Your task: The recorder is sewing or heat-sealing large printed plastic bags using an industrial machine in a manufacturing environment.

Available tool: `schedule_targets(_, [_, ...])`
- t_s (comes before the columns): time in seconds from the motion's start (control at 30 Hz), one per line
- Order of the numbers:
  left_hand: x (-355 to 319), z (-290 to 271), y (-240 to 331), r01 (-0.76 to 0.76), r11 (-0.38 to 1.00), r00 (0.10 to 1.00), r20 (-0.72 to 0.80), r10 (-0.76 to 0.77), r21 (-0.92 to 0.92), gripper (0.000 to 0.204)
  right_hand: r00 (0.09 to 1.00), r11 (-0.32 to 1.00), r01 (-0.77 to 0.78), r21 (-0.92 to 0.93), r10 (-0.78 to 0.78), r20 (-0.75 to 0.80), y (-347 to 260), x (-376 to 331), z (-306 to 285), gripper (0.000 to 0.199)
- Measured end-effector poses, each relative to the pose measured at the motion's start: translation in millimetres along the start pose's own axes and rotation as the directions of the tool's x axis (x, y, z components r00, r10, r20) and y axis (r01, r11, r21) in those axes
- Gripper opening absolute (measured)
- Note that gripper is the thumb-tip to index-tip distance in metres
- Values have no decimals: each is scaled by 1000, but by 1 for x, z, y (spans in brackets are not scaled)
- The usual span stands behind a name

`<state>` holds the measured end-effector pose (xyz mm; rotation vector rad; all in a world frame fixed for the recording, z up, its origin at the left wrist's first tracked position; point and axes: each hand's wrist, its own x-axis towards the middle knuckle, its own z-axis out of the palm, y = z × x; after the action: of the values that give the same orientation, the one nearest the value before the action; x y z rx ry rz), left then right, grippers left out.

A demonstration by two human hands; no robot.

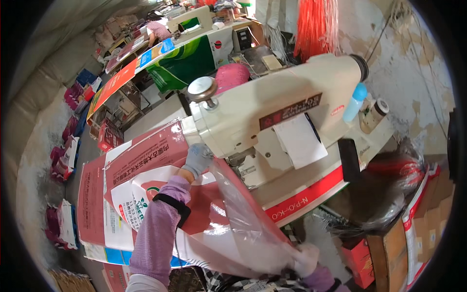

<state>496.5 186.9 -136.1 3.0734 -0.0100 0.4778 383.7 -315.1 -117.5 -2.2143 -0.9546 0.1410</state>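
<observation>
Counting one left hand [197, 159] beside and one right hand [306, 260] before one sewing machine [228, 121], I cannot tell either grip; one red-and-white sack [206, 204] is lying glossy, creased.

A worktable [377, 140] bears a sewing machine [253, 104] and printed sacks [138, 160].

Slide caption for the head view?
Gloved left hand on a printed sack beside a cream sewing machine; right hand blurred, lower right.

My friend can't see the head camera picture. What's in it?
A person's gray-gloved left hand is on a red-and-white sack beside a cream sewing machine. Their blurred right hand is at the sack's near right end. Red strands hang behind.
</observation>
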Motion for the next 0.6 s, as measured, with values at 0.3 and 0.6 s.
schedule_targets(0.3, [-15, -45, 45, -87, 995, 961, 265, 73, 42, 15, 945, 925, -258, 279, 182, 271, 13, -20, 15, 38])
schedule_targets(0.6, [-128, -136, 108, -325, 938, 584, 755, 296, -117, 26, 987, 870, -160, 466, 156, 48, -57, 143, 79, 37])
